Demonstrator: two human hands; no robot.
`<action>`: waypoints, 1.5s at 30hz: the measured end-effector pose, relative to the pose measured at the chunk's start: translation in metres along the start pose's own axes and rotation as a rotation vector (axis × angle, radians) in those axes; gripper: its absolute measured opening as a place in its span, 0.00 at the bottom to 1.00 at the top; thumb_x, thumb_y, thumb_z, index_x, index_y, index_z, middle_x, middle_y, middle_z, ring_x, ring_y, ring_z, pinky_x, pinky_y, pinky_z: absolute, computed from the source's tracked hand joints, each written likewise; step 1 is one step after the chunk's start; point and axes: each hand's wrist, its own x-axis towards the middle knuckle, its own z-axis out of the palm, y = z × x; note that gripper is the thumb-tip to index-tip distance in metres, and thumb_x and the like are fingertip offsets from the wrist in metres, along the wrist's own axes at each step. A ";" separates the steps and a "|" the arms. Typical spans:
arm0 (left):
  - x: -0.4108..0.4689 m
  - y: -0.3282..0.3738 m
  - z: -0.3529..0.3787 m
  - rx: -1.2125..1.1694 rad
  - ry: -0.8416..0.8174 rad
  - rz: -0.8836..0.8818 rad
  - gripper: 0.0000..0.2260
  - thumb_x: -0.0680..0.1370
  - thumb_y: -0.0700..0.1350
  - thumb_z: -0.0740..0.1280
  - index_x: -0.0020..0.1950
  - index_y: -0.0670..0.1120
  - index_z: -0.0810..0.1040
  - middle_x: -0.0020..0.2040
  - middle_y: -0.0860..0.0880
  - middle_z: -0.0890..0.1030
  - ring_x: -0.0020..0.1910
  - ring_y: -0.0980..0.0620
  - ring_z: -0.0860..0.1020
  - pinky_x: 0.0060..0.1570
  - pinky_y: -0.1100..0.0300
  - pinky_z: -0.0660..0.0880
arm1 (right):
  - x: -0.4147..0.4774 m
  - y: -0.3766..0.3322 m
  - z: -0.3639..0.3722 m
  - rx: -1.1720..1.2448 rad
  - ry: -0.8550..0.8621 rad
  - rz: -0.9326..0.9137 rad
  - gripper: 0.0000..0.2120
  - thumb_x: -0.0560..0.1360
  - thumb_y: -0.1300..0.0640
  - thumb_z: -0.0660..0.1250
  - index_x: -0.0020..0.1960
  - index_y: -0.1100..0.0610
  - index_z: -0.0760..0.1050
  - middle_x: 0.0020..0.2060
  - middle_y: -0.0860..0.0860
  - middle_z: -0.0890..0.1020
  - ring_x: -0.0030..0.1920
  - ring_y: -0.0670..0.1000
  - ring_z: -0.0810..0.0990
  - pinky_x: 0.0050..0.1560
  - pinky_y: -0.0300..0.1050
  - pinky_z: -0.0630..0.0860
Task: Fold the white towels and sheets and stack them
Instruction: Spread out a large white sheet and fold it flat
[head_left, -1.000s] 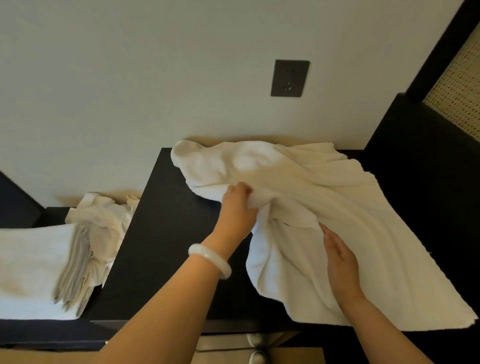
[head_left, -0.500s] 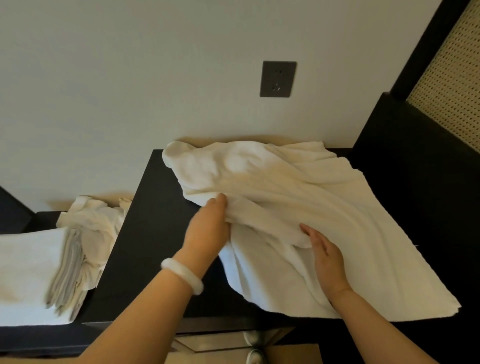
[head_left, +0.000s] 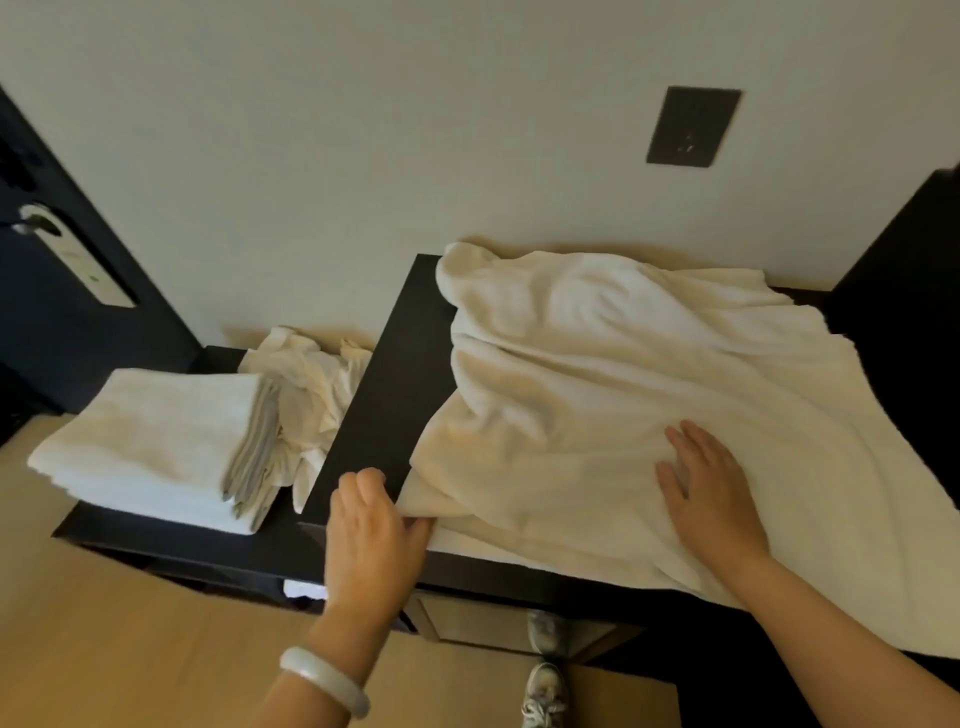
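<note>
A large white towel (head_left: 613, 395) lies rumpled across the black cabinet top (head_left: 387, 395). My left hand (head_left: 371, 530) pinches the towel's near left corner at the cabinet's front edge. My right hand (head_left: 709, 483) lies flat with straight fingers on the towel near its front right part. A stack of folded white towels (head_left: 156, 441) sits on the lower black shelf (head_left: 156, 525) to the left. A crumpled white sheet (head_left: 311, 395) is heaped between that stack and the cabinet.
The wall behind carries a dark socket plate (head_left: 691, 127). A dark door with a handle plate (head_left: 72, 254) stands at the far left. A tall black panel (head_left: 904, 291) rises at the right. Wooden floor (head_left: 130, 649) and my shoe (head_left: 543, 691) show below.
My left hand drew the towel's edge from the middle of the cabinet down to the front left corner. My right hand slid right and flattened on the cloth. The view shifted left.
</note>
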 end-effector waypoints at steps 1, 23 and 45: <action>-0.003 0.005 0.001 -0.053 0.014 -0.010 0.18 0.73 0.49 0.73 0.55 0.44 0.70 0.49 0.50 0.70 0.46 0.51 0.71 0.47 0.57 0.75 | 0.000 0.001 0.001 -0.035 -0.008 -0.003 0.25 0.82 0.49 0.59 0.77 0.54 0.63 0.78 0.52 0.62 0.77 0.53 0.58 0.76 0.49 0.53; 0.003 -0.018 -0.038 -0.293 -0.352 0.170 0.06 0.77 0.43 0.71 0.51 0.53 0.81 0.49 0.59 0.79 0.51 0.59 0.75 0.56 0.60 0.73 | -0.003 -0.022 0.011 -0.292 -0.090 0.017 0.32 0.82 0.42 0.46 0.81 0.56 0.46 0.81 0.51 0.48 0.80 0.49 0.45 0.78 0.49 0.38; -0.035 -0.068 -0.031 -0.373 -0.411 -0.055 0.21 0.73 0.52 0.74 0.59 0.60 0.66 0.54 0.59 0.73 0.52 0.58 0.77 0.44 0.69 0.74 | -0.007 -0.021 0.018 -0.303 -0.124 0.022 0.42 0.74 0.32 0.34 0.81 0.54 0.40 0.80 0.48 0.43 0.79 0.46 0.41 0.78 0.48 0.36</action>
